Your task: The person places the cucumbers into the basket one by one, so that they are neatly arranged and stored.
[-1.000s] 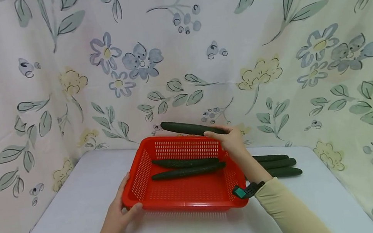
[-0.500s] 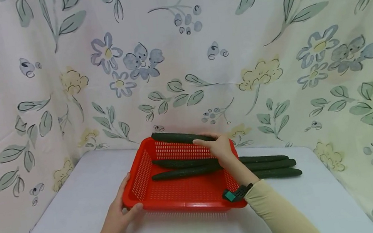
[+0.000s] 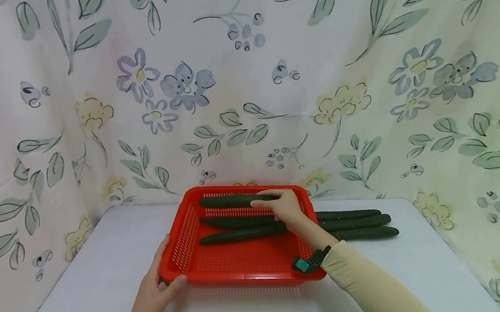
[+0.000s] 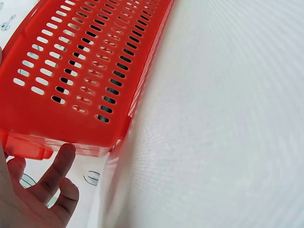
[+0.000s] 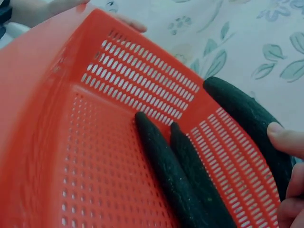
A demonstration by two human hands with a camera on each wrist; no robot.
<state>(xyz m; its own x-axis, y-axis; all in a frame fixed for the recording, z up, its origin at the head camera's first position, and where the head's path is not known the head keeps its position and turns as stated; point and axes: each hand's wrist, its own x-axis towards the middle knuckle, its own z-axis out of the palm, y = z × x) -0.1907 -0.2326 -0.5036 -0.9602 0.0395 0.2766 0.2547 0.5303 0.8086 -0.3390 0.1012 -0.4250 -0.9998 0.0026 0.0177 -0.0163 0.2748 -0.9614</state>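
Observation:
My right hand grips a dark green cucumber by its right end, thumb at the front. The cucumber lies nearly level in front of the back wall of a red plastic basket. On the basket floor are two more cucumbers, a rear one and a front one, side by side; my right hand and forearm cover their right ends. My left hand holds the basket's near left corner, its thumb on the front rim. From the left wrist, its fingers show curled by the basket's end.
Several cucumbers lie together on the white table to the right of the basket, partly hidden by the basket and right arm. A floral cloth hangs behind and along both sides of the table.
My right hand has brought the cucumber left and down, from above the basket's back rim to inside it. The left hand keeps its hold on the corner. The head view has shifted slightly.

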